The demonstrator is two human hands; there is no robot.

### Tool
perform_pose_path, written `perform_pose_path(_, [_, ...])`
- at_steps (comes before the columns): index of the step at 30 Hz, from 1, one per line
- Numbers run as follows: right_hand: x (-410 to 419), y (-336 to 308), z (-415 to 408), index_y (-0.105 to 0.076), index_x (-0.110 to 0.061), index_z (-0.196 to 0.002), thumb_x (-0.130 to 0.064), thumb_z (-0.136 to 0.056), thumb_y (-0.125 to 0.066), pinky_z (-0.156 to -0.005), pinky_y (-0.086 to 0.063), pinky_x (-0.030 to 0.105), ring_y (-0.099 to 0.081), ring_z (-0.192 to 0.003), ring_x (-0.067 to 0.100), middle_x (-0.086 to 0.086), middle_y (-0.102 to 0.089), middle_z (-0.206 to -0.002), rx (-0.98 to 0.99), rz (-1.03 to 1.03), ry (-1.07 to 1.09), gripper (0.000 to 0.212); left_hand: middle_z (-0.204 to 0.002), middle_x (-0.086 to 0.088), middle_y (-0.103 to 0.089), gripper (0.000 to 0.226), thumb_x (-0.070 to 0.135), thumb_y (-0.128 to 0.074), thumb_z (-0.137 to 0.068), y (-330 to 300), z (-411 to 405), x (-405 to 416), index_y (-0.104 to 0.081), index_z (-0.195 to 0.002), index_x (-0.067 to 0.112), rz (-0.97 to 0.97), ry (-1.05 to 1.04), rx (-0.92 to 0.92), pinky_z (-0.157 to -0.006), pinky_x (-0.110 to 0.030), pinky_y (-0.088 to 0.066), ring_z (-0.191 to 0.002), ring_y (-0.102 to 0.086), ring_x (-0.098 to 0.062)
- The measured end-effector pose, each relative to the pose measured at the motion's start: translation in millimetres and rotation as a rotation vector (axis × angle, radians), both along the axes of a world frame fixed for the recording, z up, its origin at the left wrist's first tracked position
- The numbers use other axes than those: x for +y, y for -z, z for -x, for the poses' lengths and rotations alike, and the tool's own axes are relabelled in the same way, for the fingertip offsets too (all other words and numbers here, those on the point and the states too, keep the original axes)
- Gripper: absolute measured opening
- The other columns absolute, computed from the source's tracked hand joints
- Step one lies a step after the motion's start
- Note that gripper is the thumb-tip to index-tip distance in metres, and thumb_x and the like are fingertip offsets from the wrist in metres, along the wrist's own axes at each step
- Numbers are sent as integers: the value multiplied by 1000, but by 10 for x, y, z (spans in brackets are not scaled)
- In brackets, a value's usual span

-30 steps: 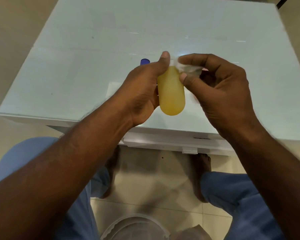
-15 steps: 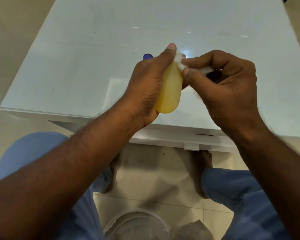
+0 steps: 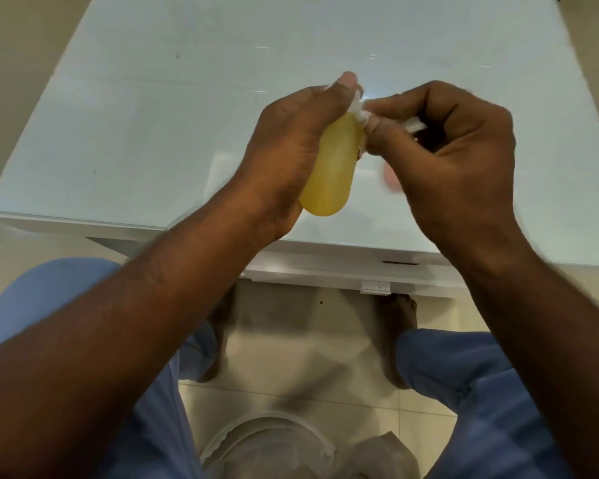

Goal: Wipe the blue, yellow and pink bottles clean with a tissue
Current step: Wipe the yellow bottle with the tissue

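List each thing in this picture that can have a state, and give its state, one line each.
Yellow bottle: lifted off the table, tilted, gripped.
Tissue: crumpled, pressed against the bottle's top.
Left hand: closed around the bottle.
Right hand: pinching the tissue.
Table: glossy, bare where visible.
Bin: on the floor, open.
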State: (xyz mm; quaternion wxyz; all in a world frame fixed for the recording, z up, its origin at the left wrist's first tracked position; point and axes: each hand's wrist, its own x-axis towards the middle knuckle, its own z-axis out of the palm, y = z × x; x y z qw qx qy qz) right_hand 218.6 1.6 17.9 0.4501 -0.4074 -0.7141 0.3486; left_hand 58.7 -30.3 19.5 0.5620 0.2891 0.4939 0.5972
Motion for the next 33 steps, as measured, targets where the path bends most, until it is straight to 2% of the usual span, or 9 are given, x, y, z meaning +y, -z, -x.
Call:
perform_pose_path(7, [-205, 119, 113, -82, -14, -85, -15, -88, -84, -110, -51, 45, -68, -74, 4, -10, -72, -80, -165, -131, -113, 4, -112, -16, -73, 35, 20, -62, -102, 6, 31, -8, -60, -129, -2, 26, -124, -166, -97, -46, -59, -102, -75, -27])
perform_pose_path(9, [-275, 147, 143, -82, -16, -80, -7, -82, -87, -112, -34, 8, -59, -70, -8, -15, -65, -75, -235, -196, -209, 10, -115, -17, -74, 39, 20, -65, -101, -3, 62, 1, -60, -132, -2, 19, -177, -129, -94, -42, -60, -101, -75, -27])
perform_pose_path(11, [-309, 121, 154, -81, -16, -78, -2, -79, -88, -102, -32, -2, -55, -69, -12, -16, -63, -74, -237, -216, -258, 16, -117, -15, -74, 40, 23, -65, -101, -22, 82, 10, -61, -133, 0, 17, -182, -100, -89, -40, -61, -98, -75, -27])
perform_pose_path(17, [-56, 19, 79, -78, -7, -93, -8, -94, -79, -70, -54, 21, -72, -80, 8, 5, -75, -88, -18, -161, 9, 3, -111, -9, -75, 34, 23, -61, -103, -52, -35, -35, -66, -130, 5, -3, -82, 35, -93, -46, -61, -108, -74, -27])
perform_pose_path(21, [-214, 118, 163, -81, -12, -88, -10, -89, -82, -96, -48, 25, -65, -73, 3, 1, -73, -81, -116, -159, -78, 3, -117, -6, -75, 36, 37, -59, -103, 12, -30, -54, -69, -125, 11, 77, -131, -22, -98, -51, -58, -109, -73, -26])
perform_pose_path(25, [-315, 109, 186, -81, -12, -77, 0, -78, -86, -106, -33, 1, -56, -67, -7, -8, -67, -71, -195, -202, -271, 13, -115, -2, -78, 41, 43, -60, -101, 6, 84, -23, -69, -128, 13, 106, -191, 3, -82, -36, -59, -89, -69, -15])
perform_pose_path(27, [-271, 53, 160, -80, -16, -79, -8, -84, -84, -116, -48, 34, -63, -69, 0, -9, -70, -75, -151, -174, -219, 10, -115, -4, -78, 39, 41, -59, -102, -20, 71, -6, -69, -126, 12, 95, -173, -13, -92, -44, -61, -93, -70, -20])
perform_pose_path(29, [-157, 17, 121, -78, -15, -87, -7, -90, -80, -85, -61, 53, -72, -74, 16, 5, -76, -82, -33, -146, -97, 8, -116, -9, -77, 36, 37, -59, -101, -35, 22, 2, -71, -121, 10, 77, -132, -6, -100, -53, -57, -104, -72, -27])
perform_pose_path(33, [-47, 14, 71, -78, -9, -97, -7, -96, -80, -70, -59, 26, -75, -85, 19, 14, -76, -94, 13, -116, -15, 3, -115, -18, -75, 26, 26, -59, -103, -49, -98, -9, -74, -110, 6, 62, -75, 42, -97, -45, -58, -116, -70, -33])
